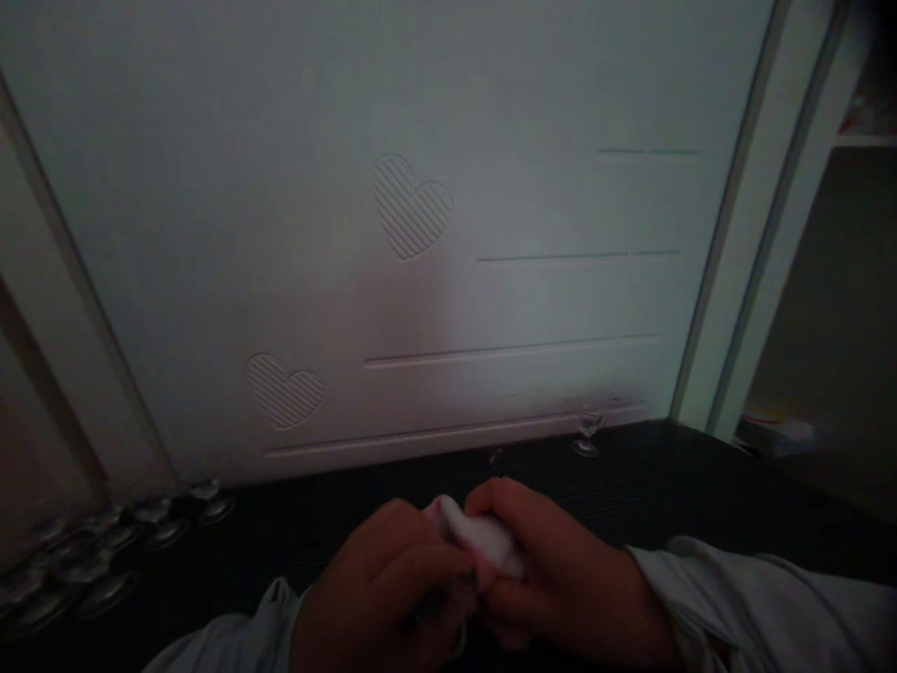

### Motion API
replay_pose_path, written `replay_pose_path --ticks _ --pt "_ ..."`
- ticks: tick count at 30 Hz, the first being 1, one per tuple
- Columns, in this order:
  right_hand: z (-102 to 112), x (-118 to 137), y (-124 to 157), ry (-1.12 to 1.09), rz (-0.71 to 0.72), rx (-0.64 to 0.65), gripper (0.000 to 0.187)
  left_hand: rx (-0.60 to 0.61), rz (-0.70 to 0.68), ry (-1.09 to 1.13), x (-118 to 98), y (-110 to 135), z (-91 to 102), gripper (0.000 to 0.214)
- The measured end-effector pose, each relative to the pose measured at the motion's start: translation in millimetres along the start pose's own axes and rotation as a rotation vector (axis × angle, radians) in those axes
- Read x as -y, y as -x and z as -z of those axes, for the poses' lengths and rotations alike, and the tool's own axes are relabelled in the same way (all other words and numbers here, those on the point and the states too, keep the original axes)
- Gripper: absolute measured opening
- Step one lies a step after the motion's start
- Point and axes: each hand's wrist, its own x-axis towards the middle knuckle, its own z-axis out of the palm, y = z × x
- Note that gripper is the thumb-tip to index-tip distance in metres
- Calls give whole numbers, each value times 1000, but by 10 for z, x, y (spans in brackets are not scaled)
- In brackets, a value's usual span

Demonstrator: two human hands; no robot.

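Note:
My left hand (392, 589) is closed, its fingers curled round what looks like a small glass (438, 603), mostly hidden by the fingers and the dim light. A white and pink cloth (483, 537) is bunched between the two hands. My right hand (561, 570) grips this cloth, thumb on top and fingers folded below it. Both hands are close together above the dark table (336, 500), low in the middle of the view.
Several small stemmed glasses (164, 523) stand at the left of the table. Another stemmed glass (587, 435) is at the back right, close to a pale panel (525, 206) with carved hearts and lines. Shelving (865, 142) rises at the right, with papers (777, 435) low down.

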Motion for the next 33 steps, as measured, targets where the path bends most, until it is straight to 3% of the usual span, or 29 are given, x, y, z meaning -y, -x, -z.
replay_pose_path --ticks 10,12,16,19,21,25,27,29,33 --pt "9 -29 -8 -147 8 93 26 48 23 172 29 13 22 24" --pt "9 -22 -19 -196 -20 102 27 56 119 259 35 1 30 18" --pt "-6 -40 -43 -291 -8 49 25 38 464 376 67 -77 44 9" --pt "-1 -48 -44 -213 35 -37 24 -70 657 489 149 -152 46 11" --pt "21 -19 -37 -59 131 -45 25 -155 729 531 223 -195 38 16" --pt "94 101 -28 306 580 222 26 -213 796 560 322 -238 10 18" --pt "119 138 -16 353 686 293 26 -212 812 555 321 -233 1 18" --pt "124 123 9 267 686 247 26 -182 789 508 292 -211 3 17" --pt "71 -16 59 -60 512 -67 24 -44 637 337 204 -155 33 14"
